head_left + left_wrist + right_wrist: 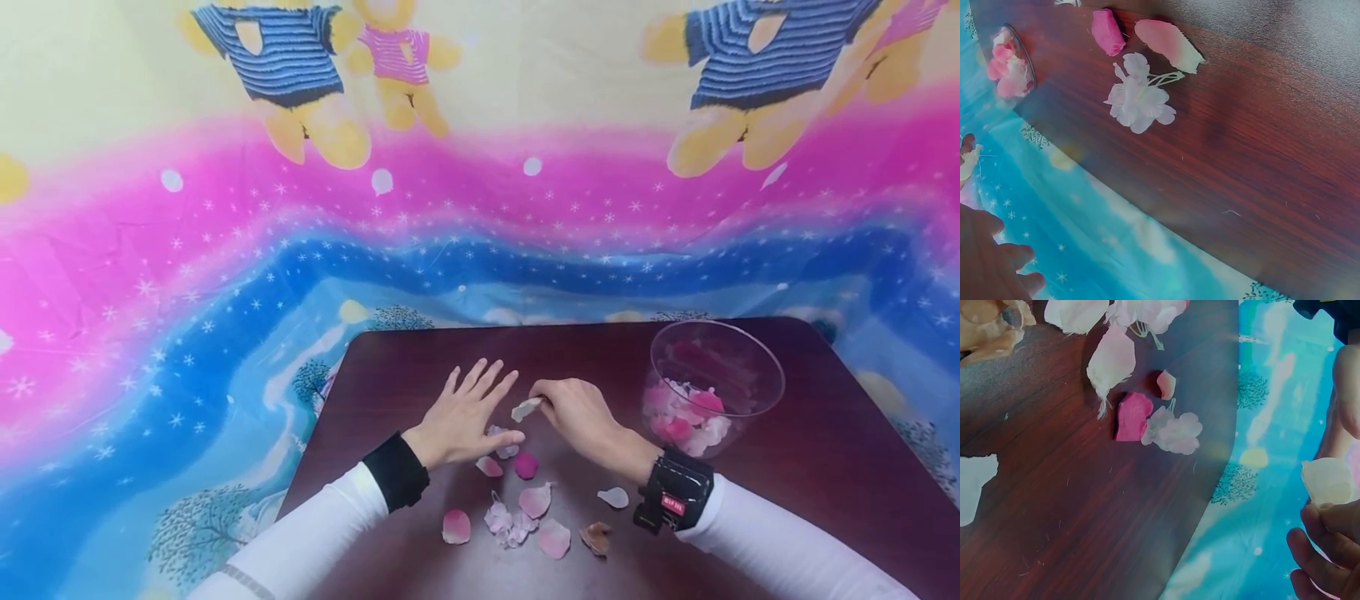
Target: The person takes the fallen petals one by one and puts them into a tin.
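Observation:
Between thumb and fingertips my right hand pinches a pale petal, raised above the dark table. To its left, my left hand is spread with straight fingers, palm down, holding nothing. Below the left thumb lie a pale blossom, a deep pink petal and a pink-and-white petal. Nearer the front edge are another pale blossom cluster, several pink petals, a whitish petal and a brown dried petal.
A clear plastic bucket holding pink and white petals stands on the right side of the dark wooden table. Behind and around the table hangs a colourful printed cloth with bears and snowflakes.

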The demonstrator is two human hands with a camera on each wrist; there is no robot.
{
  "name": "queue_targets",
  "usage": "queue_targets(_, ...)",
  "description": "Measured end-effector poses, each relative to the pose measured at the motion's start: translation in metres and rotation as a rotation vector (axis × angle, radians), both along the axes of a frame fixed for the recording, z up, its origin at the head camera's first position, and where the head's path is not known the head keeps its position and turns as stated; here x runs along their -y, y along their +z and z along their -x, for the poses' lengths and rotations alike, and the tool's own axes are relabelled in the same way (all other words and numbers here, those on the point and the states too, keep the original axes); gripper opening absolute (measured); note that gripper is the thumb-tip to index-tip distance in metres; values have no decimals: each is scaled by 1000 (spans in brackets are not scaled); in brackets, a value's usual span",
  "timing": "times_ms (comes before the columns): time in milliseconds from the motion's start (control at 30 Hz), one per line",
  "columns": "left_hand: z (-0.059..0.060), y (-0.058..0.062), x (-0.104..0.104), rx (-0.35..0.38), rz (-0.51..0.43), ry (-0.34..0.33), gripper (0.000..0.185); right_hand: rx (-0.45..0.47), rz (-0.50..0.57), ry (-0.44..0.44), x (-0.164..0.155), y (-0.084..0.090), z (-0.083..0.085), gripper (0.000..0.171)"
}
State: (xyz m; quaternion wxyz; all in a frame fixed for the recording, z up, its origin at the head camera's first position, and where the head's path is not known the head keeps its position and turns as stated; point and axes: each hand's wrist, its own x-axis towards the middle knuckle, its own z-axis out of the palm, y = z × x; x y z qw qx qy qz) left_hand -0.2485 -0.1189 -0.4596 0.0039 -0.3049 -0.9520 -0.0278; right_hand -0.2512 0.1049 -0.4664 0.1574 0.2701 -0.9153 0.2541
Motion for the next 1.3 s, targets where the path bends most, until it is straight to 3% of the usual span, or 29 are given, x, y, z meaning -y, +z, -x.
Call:
queue_targets(400, 3, 1, -18, -8, 2, -24, 83, -5, -32, -104, -27, 3, 8, 4)
queue_targets(767, 1, 4, -45, -29, 52, -86, 80, -28, -24, -208, -62, 21, 16, 10)
queue_targets(1067, -6, 13, -68, -58, 49, -155, 79, -60, -18, -305, -97, 44, 23, 14)
queue_targets(1300, -15, 19, -76, -53, 50, -192, 79, -110, -54, -394, -128, 50, 27, 16)
